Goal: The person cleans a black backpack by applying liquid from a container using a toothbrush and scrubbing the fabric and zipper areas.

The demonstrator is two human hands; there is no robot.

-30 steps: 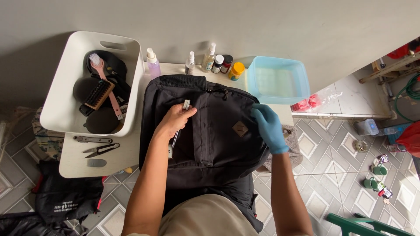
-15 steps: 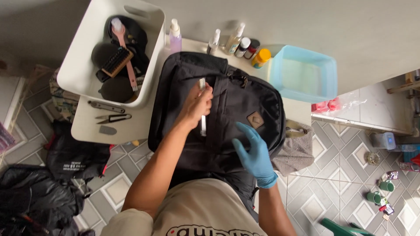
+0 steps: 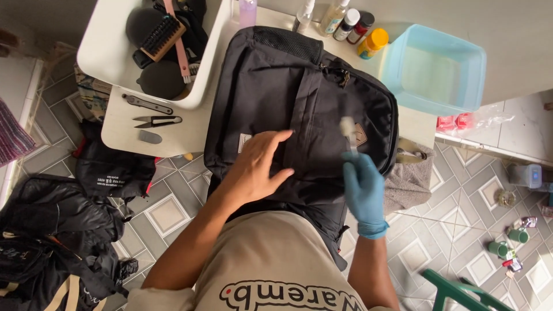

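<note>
The bare left hand (image 3: 256,170) lies flat, fingers spread, on the black backpack (image 3: 299,115) that rests on the white table (image 3: 124,135). The blue-gloved right hand (image 3: 363,187) grips a small brush (image 3: 347,128) over the backpack's front. Beyond stand bottles (image 3: 337,17) and a blue basin (image 3: 435,69).

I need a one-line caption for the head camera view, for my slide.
Bare left hand flat on a black backpack while the gloved right hand holds a small brush over it.
</note>
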